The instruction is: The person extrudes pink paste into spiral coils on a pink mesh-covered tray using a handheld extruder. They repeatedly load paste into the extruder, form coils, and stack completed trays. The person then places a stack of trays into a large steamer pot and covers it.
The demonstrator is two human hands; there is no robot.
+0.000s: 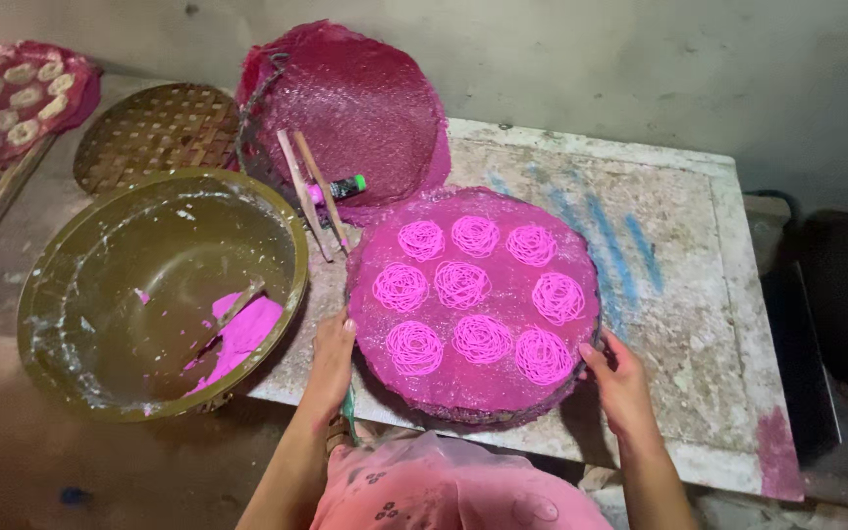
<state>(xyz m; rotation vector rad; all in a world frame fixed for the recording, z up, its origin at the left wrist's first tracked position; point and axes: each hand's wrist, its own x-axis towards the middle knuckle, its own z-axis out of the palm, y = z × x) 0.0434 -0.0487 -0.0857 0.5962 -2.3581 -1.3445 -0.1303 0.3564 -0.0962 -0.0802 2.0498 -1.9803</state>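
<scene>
Pink round tray [473, 393], flat between hands.

Worn white stone table [679, 294] w/ blue streaks: round pink-stained woven tray [473, 393] w/ pink noodle coils, 2nd stained tray [365, 98] behind, two wooden sticks [311, 191] btwn; olive metal bowl [71, 285] at left edge.

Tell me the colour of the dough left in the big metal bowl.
Bright pink dough, head view.

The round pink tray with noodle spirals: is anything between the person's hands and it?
Nothing visible. The left hand and right hand both already touch the rim of the round pink tray directly, one on each side.
</scene>
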